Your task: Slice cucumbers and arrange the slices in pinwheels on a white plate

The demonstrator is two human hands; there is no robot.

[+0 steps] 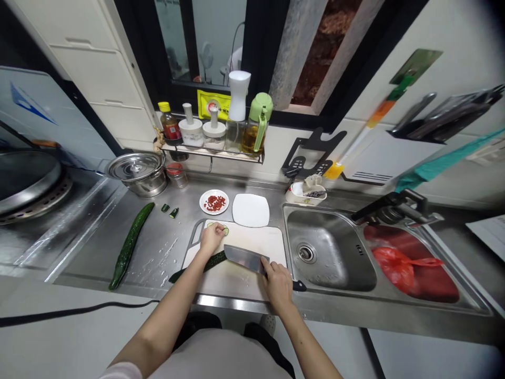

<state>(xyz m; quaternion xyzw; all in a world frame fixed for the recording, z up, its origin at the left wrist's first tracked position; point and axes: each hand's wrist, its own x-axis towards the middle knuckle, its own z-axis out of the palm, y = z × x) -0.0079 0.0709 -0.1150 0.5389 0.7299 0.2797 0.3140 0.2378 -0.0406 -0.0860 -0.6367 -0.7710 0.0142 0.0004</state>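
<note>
A white cutting board [252, 242] lies on the steel counter beside the sink. On it lies a dark green cucumber [199, 267], pointing toward the lower left. My left hand [212, 237] is closed over cucumber slices [224, 229] at the board's far left corner. Near the board's right side, my right hand [277, 284] grips the handle of a cleaver [245, 258]. Its broad blade rests over the cucumber's end.
A second whole cucumber [130, 245] and two cut ends [169, 210] lie on the counter to the left. Behind the board are a plate of red bits [214, 202] and an empty white plate [251, 210]. Steel pot [136, 171] back left, sink [327, 252] right, red bag [398, 266] in the far basin.
</note>
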